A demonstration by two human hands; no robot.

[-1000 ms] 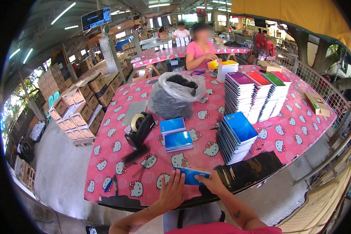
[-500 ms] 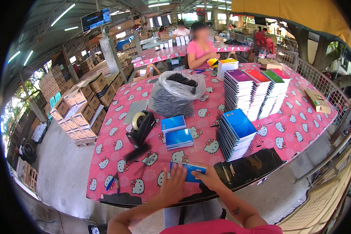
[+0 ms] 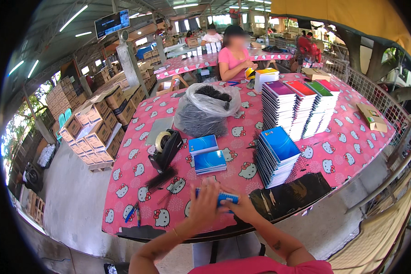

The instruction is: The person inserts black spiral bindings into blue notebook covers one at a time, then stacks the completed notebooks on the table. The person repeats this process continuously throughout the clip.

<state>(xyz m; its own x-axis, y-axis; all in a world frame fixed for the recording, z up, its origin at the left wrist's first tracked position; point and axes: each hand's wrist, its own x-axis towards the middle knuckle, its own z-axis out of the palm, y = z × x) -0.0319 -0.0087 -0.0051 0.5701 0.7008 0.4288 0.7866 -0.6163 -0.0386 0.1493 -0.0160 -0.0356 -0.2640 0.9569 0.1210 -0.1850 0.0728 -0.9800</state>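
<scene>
Near the front edge of the table, a small blue notebook [image 3: 228, 197] is held between my two hands. My right hand [image 3: 243, 208] grips its right end. My left hand [image 3: 204, 204] lies across its left part with fingers stretched out, hiding much of the cover. Just beyond are two low stacks of blue-covered booklets [image 3: 210, 160]. A tall stack of blue spiral notebooks [image 3: 278, 155] stands to the right. Loose black spiral coils [image 3: 161, 179] lie left of my hands, beside a black tape dispenser [image 3: 165, 150].
A clear plastic bag of black coils [image 3: 204, 112] sits mid-table. Purple, red and green notebook stacks [image 3: 290, 109] stand at the far right. A worn black patch [image 3: 292, 194] covers the front edge; pens [image 3: 134, 213] lie left. Across the table is a person in pink [image 3: 234, 57].
My hands have drawn closer together on the notebook. It now sits slightly higher, tilted and more covered. My left fingers have moved up and a little to the right.
</scene>
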